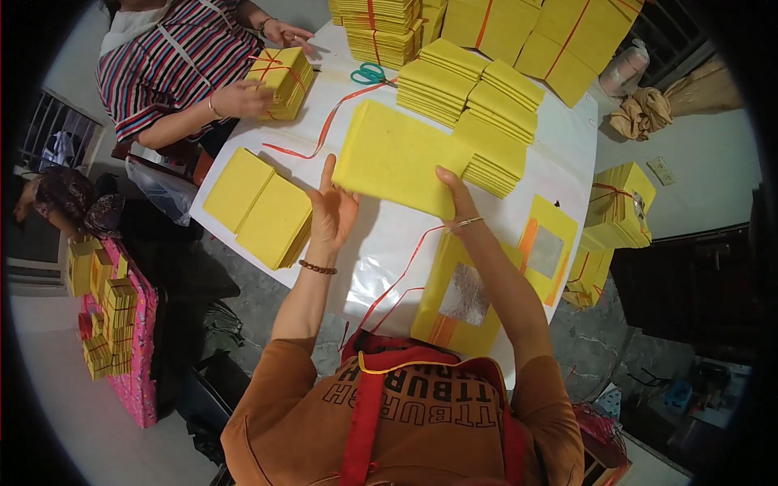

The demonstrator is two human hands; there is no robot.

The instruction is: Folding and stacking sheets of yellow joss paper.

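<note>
A thick stack of yellow paper sheets is raised over the white table, tilted. My right hand grips its right end, thumb on top and fingers underneath. Beside the lower left corner of that stack is my left hand, palm turned up, thumb and index finger spread apart; whether it touches the stack I cannot tell. Left of this hand lie two overlapping yellow stacks. Red ribbon runs across the table below the held stack. Several folded yellow bundles sit just beyond my right hand.
Across the white table, a person in a striped shirt has hands around a ribbon-tied yellow bundle. Green-handled scissors lie near the far bundles. Flat yellow pieces with silvery panels lie at right. A pink-covered table stands at far left.
</note>
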